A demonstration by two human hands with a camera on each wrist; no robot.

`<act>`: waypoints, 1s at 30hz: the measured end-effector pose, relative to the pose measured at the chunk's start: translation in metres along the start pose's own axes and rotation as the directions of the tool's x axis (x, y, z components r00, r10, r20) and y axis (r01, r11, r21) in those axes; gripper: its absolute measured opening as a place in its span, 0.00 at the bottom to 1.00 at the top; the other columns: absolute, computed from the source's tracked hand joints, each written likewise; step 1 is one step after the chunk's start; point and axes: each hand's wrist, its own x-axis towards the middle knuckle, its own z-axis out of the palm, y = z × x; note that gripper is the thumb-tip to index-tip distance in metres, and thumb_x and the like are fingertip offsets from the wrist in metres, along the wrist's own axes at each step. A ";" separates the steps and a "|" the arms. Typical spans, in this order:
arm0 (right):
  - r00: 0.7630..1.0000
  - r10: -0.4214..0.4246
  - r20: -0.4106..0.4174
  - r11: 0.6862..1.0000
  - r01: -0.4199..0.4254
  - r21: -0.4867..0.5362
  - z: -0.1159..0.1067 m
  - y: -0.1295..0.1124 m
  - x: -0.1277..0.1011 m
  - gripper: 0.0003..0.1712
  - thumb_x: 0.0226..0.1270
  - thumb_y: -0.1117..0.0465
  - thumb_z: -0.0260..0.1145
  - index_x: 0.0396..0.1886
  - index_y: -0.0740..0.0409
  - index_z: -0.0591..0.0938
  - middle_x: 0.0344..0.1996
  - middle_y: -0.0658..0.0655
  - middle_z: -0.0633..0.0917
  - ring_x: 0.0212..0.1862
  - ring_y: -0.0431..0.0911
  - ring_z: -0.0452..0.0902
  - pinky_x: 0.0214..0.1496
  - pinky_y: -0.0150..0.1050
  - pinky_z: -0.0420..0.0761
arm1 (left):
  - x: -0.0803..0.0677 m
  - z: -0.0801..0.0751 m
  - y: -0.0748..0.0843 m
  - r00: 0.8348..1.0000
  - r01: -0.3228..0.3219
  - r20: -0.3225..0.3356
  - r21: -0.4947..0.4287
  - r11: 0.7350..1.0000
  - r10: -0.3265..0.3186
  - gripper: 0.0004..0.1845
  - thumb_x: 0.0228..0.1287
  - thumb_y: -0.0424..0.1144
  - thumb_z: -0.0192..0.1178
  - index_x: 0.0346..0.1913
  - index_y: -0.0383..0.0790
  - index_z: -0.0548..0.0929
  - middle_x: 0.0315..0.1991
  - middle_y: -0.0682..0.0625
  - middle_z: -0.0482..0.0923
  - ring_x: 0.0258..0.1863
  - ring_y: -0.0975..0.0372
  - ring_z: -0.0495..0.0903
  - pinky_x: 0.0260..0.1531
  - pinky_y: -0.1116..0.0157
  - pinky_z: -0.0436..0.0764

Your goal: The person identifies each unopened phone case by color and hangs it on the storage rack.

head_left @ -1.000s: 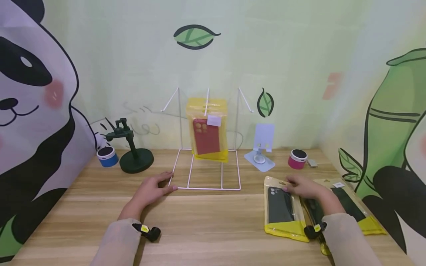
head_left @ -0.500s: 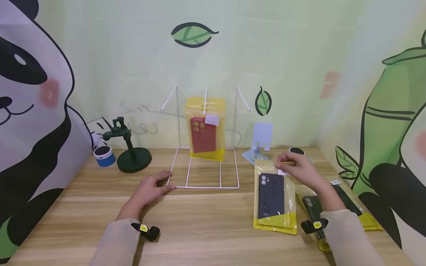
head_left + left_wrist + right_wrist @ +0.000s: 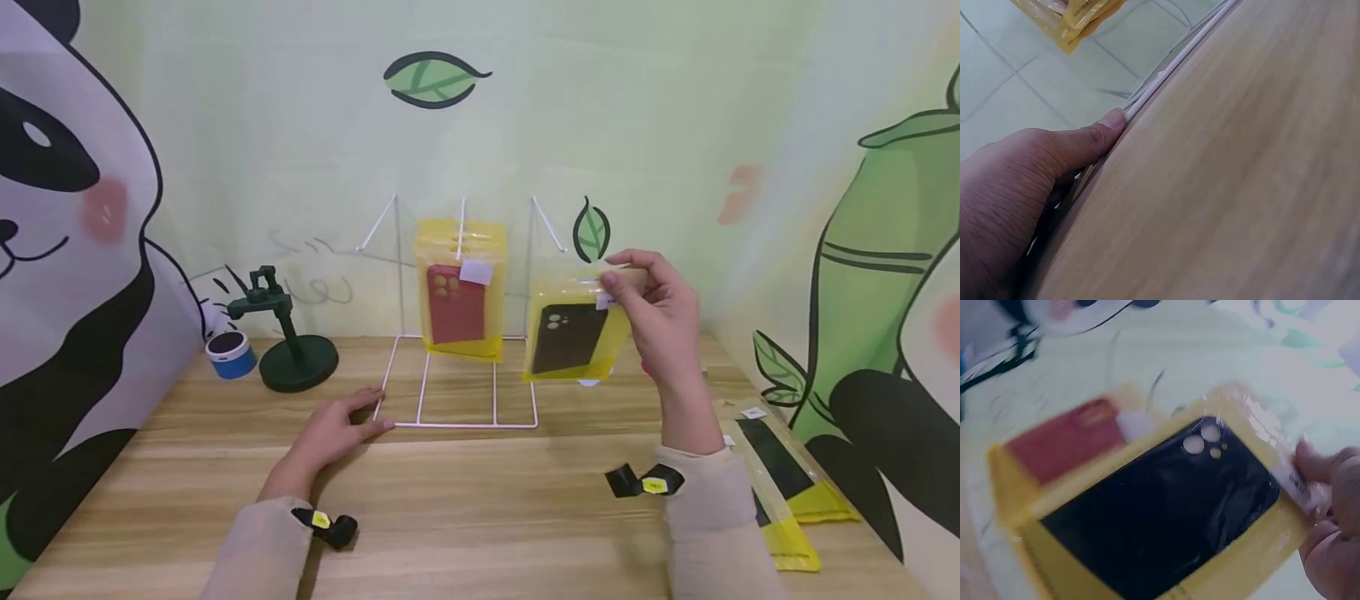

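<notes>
Black case pack (image 3: 572,335) hangs upright, slightly tilted.

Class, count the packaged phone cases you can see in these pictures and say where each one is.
4: a red case hanging on the rack, a black case in the right hand, two packs on the table at right; more may be hidden.

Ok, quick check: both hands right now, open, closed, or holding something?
Left hand: open, fingers resting on the white wire rack's base corner.
Right hand: pinching the top of the black phone case packet, lifted off the table.
</notes>
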 end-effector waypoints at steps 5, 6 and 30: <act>0.993 -0.013 -0.121 0.996 0.002 -0.091 0.024 -0.005 0.013 0.12 0.70 0.57 0.68 0.49 0.55 0.85 0.38 0.54 0.86 0.31 0.48 0.78 0.34 0.30 0.81 | -0.002 0.002 0.004 1.000 0.006 0.000 -0.008 1.000 -0.006 0.35 0.62 0.59 0.68 0.68 0.47 0.78 0.71 0.43 0.70 0.71 0.44 0.66 0.69 0.41 0.61; 0.991 -0.010 -0.134 0.994 -0.005 -0.111 0.026 -0.004 0.016 0.12 0.71 0.56 0.68 0.49 0.54 0.85 0.39 0.54 0.85 0.32 0.48 0.78 0.35 0.30 0.82 | -0.002 0.003 0.005 1.000 0.005 -0.002 -0.009 1.000 -0.005 0.35 0.62 0.59 0.68 0.68 0.47 0.78 0.71 0.44 0.70 0.71 0.45 0.66 0.69 0.41 0.61; 0.973 -0.192 -0.127 0.940 0.146 -0.307 0.047 0.062 0.050 0.11 0.73 0.60 0.65 0.47 0.64 0.83 0.36 0.55 0.90 0.29 0.40 0.74 0.31 0.26 0.72 | -0.003 -0.004 0.003 0.999 0.041 -0.005 0.008 0.999 -0.041 0.36 0.61 0.62 0.67 0.69 0.49 0.78 0.71 0.46 0.70 0.72 0.47 0.65 0.70 0.41 0.61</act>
